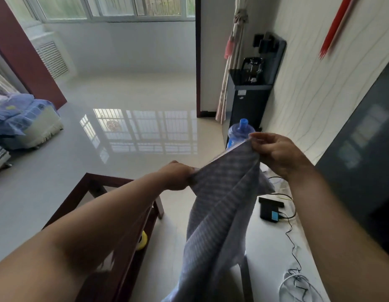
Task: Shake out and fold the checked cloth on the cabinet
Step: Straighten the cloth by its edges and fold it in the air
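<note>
Both hands (left (178, 176), right (276, 153)) pinch checked cloth (217, 214), hanging lengthwise downward.

Two hands, left hand (178, 176) and right hand (278, 155), hold one checked cloth (219, 205). On the white counter (267, 243) sits one small black box (271, 211). Beyond stand one blue water bottle (240, 131) and one black water dispenser (252, 90).

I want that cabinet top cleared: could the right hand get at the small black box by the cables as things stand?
Probably not yet: the right hand is pinching the cloth, though the black box lies uncovered below it on the cabinet.
</note>
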Tool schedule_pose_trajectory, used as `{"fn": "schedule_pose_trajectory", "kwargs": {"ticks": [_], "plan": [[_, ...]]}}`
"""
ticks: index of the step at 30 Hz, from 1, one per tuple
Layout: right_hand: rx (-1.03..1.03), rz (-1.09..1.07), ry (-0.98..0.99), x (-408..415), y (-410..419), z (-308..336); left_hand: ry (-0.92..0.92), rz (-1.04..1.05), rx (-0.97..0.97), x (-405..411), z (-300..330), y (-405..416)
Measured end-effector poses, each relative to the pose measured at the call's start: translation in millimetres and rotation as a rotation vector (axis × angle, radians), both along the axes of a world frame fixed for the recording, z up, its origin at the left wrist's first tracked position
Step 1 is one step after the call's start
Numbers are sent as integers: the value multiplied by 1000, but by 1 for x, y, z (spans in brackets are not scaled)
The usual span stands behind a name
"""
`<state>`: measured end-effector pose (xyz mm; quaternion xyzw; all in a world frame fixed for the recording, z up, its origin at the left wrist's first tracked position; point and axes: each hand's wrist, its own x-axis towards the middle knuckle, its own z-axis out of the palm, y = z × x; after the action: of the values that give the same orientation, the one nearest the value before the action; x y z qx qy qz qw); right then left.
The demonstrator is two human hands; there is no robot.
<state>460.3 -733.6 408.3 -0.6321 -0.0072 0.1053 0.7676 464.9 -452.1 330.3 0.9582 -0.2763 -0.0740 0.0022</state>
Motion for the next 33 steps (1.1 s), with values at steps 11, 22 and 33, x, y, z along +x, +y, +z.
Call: {"fn": "schedule_pose_trajectory", "kwargs": {"ticks": [11, 22, 33], "plan": [[-280, -330, -235, 49, 67, 7, -37, -25, -91, -86, 55, 47], [-258, -343, -312, 68, 93, 15, 381, 659, 69, -126, 30, 151], [-164, -530, -164, 70, 44, -6, -104, 470, 339, -97, 106, 149]]}}
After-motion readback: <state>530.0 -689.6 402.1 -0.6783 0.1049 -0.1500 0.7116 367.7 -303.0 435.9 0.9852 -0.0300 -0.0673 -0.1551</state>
